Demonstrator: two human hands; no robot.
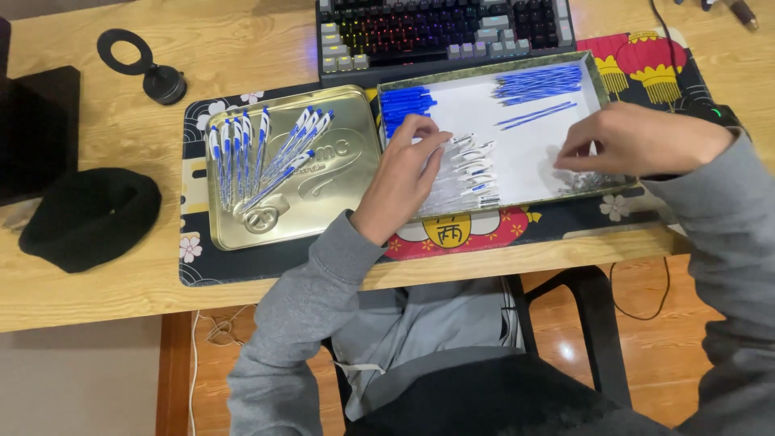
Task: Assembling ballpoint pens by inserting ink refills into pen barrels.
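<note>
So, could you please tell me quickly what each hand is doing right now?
Left hand: fingers resting on the row of clear pen barrels; grip cannot be told.
Right hand: fingertips pinched over small silvery parts; hold unclear.

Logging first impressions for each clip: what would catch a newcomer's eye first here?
Probably the two hands over the shallow white-lined tray at centre: the left hand rests on a row of clear pen barrels, the right hand reaches into the tray's right corner. Next, the gold tin lid to the left, holding a fan of blue-and-white pens, and the backlit keyboard glowing behind the tray.
</note>
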